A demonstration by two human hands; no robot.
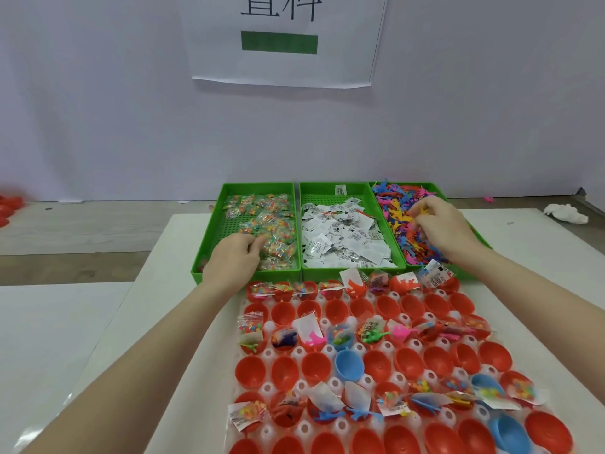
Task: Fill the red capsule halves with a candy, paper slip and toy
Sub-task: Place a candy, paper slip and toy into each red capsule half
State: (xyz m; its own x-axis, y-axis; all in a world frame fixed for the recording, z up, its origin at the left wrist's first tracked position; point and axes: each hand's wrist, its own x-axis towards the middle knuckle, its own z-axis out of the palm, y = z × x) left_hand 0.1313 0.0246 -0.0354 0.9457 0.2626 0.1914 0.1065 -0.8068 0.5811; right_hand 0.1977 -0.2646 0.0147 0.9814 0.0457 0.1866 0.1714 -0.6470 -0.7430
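- Red capsule halves [357, 368] sit in rows in a clear holder [327, 322] on the white table [183, 257], just in front of three green trays.
- Alternate rows are filled or partly filled: the far row, the third row and the fifth row hold candy packets, slips and toys, some sticking out over the rims. In the far row the left cups seem to hold only candy, so by the look of it that row is unfinished.
- The second, fourth and near rows stand bare; I judge them either unfilled work or the closing halves. Roughly half the visible cups carry something.
- Three blue halves show among the red: one [348, 363] in the fourth row, one [486, 386] in the fifth, one [509, 435] at the near right.
- The left hand [234, 260] lies in the candy tray [209, 237], fingers curled into the packets [275, 231]; whether it has pinched one I cannot tell.
- The right hand [440, 224] is in the toy tray [438, 190], fingertips bunched on a yellow toy [424, 211] atop the coloured pile.
- The middle tray [330, 186] holds a loose heap of slips [343, 237], too many to count; neither hand is in it.
- A printed sheet [281, 40] hangs on the wall; crumpled tissue [566, 213] lies far right.
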